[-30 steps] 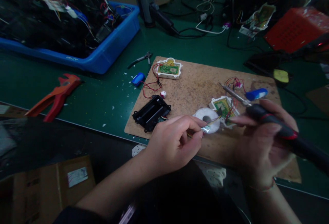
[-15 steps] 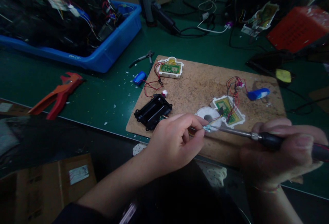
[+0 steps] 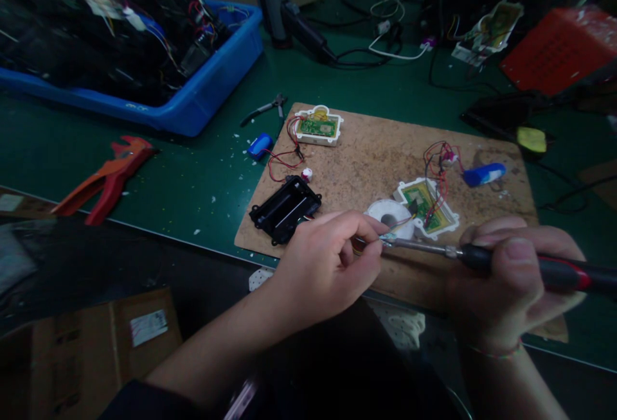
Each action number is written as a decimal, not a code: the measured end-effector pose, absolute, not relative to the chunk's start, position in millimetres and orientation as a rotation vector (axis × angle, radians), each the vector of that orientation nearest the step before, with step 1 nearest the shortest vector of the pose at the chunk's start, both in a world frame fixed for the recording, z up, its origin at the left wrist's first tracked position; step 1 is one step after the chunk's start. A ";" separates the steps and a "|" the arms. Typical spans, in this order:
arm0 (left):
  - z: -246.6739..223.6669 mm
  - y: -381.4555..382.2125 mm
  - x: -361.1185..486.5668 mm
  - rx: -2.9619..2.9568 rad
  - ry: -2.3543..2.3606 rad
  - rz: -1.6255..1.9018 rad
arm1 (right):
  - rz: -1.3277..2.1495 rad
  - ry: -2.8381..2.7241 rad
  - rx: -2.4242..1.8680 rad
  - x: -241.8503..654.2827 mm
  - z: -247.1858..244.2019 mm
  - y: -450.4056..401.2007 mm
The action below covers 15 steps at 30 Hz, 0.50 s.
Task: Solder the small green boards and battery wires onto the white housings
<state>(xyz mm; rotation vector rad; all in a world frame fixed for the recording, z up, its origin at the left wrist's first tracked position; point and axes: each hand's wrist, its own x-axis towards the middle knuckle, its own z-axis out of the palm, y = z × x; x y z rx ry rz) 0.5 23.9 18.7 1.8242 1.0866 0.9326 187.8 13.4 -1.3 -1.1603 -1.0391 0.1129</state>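
Note:
My left hand [image 3: 335,259] pinches a small wired part [image 3: 387,238] between thumb and fingertips; its pale bluish tip sticks out, and the fingers hide the rest. My right hand [image 3: 513,285] is wrapped round the black and red handle of a soldering iron [image 3: 429,246], whose tip meets the pale end of that part. Behind the tip lies a white spool [image 3: 373,209], beside a white-framed green circuit board [image 3: 427,208] with red and black wires. An open black plastic case [image 3: 285,208] sits just beyond my left hand.
A brown board [image 3: 359,157] carries the work, with another framed circuit board [image 3: 318,128] at its back left. Blue batteries [image 3: 484,175] are wired nearby. Orange-red pliers [image 3: 108,176], small cutters [image 3: 265,110], a loaded blue crate [image 3: 193,108] and a red box [image 3: 559,51] surround it.
My right hand has shifted slightly left with the soldering iron, the tip staying at the small part. My left hand keeps its pinch almost unmoved.

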 end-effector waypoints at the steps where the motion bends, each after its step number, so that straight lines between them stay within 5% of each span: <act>1: 18.7 24.0 0.6 1.824 1.088 0.933 | 0.109 -1.042 -1.161 188.1 -1.2 13.6; 15: 19.1 23.9 1.2 1.834 1.084 0.956 | 0.098 -1.007 -1.155 186.6 -1.2 16.3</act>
